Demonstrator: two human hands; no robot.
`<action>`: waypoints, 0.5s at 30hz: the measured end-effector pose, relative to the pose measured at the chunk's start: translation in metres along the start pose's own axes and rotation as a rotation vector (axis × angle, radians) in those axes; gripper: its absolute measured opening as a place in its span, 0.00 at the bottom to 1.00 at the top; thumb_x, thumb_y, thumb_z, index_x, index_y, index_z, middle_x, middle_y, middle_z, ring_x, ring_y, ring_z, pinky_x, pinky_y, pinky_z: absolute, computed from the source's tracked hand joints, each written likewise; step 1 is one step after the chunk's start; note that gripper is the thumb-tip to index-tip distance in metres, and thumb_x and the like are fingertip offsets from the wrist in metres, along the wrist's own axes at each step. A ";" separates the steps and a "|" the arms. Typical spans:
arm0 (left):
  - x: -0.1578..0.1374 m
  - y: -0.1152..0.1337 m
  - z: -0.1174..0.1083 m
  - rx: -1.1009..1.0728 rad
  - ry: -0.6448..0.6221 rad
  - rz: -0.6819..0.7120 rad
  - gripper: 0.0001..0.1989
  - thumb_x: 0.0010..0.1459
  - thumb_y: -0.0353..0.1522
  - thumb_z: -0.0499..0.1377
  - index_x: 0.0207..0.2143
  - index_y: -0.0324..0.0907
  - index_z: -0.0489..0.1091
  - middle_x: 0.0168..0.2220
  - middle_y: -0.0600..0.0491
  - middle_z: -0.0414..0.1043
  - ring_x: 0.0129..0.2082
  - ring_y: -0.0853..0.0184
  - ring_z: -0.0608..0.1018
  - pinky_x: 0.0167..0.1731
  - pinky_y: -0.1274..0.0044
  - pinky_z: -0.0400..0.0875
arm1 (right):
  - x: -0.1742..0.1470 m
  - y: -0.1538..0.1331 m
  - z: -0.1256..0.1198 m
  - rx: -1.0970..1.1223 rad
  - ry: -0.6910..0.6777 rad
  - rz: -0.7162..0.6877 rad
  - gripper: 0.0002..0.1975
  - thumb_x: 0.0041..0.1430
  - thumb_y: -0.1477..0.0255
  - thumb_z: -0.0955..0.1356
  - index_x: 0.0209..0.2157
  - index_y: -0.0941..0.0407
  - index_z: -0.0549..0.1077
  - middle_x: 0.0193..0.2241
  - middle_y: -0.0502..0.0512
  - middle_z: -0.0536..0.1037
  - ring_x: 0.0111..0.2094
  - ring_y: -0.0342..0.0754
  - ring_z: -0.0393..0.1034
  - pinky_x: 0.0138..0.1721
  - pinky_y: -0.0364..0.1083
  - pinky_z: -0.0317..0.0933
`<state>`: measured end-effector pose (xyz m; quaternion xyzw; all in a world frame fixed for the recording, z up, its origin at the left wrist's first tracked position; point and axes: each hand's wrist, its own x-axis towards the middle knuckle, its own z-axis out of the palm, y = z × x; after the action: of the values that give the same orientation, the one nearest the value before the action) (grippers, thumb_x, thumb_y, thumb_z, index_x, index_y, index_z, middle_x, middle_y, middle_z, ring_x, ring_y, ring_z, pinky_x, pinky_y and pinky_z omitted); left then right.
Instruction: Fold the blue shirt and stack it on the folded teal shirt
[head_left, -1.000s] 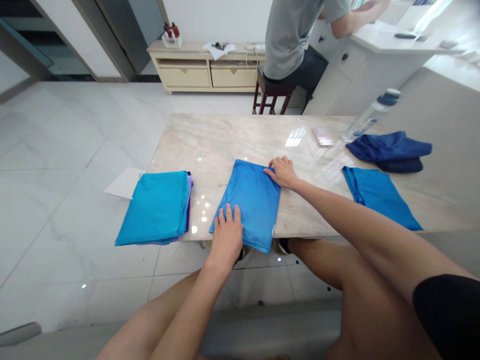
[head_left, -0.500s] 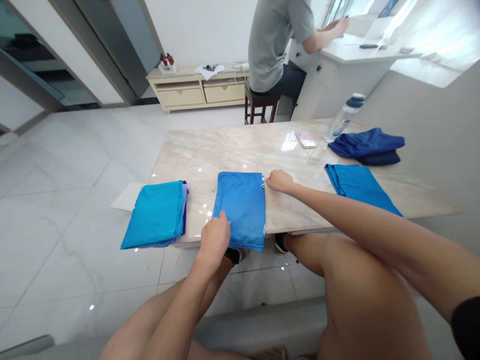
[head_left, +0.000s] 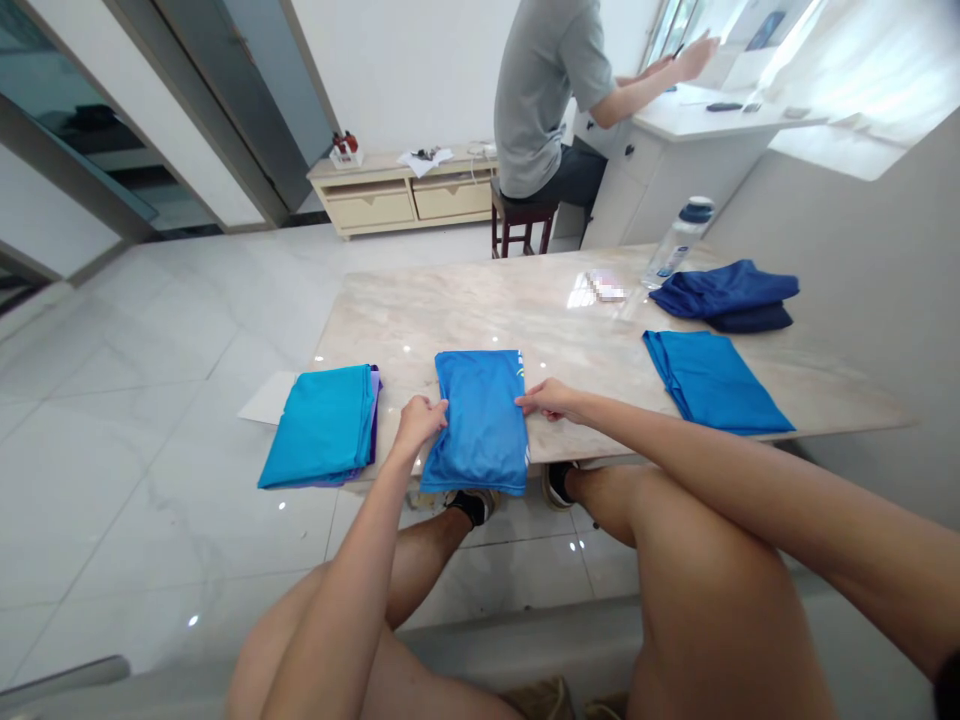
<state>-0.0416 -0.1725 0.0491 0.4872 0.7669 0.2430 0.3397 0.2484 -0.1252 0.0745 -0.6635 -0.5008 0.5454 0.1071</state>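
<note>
Across a white-walled room, a marble-patterned table (head_left: 420,300) bears several folded cloths. At far left, a white sheet (head_left: 262,398) juts from behind a folded teal cloth (head_left: 319,425), which lies over a purple cloth (head_left: 377,382) in a squared pile, presumably so that the layers sit flat. Beside it, a person's left hand (head_left: 420,422) pinches the left edge of a folded blue garment (head_left: 480,420), thumb and fingers drawn close on the fabric. That garment lies at the table's near edge, its lower end reaching past the tabletop, a spot that appears suited to both arms. The right hand (head_left: 553,398) nips the opposite side, fingertips narrowed on the border; holding facing edges likely keeps the cloth's sides even. Beyond, a second person (head_left: 525,120) sits on a stool (head_left: 517,212). Farther right, a capped bottle (head_left: 679,240) stands toward the back, seemingly out of the hands' way, while another folded blue cloth (head_left: 716,380) lies nearer the front, below a crumpled navy cloth (head_left: 727,290).
</note>
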 end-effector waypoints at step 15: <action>-0.006 0.009 0.005 -0.382 -0.230 -0.141 0.22 0.47 0.47 0.78 0.23 0.41 0.73 0.17 0.57 0.65 0.21 0.68 0.67 0.24 0.76 0.54 | 0.000 -0.010 -0.006 -0.168 0.052 0.021 0.21 0.56 0.61 0.83 0.26 0.56 0.73 0.24 0.50 0.74 0.27 0.42 0.66 0.26 0.41 0.64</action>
<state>-0.0308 -0.1741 0.0535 0.3835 0.6954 0.3024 0.5271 0.2474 -0.1182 0.0837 -0.6894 -0.5347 0.4853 0.0584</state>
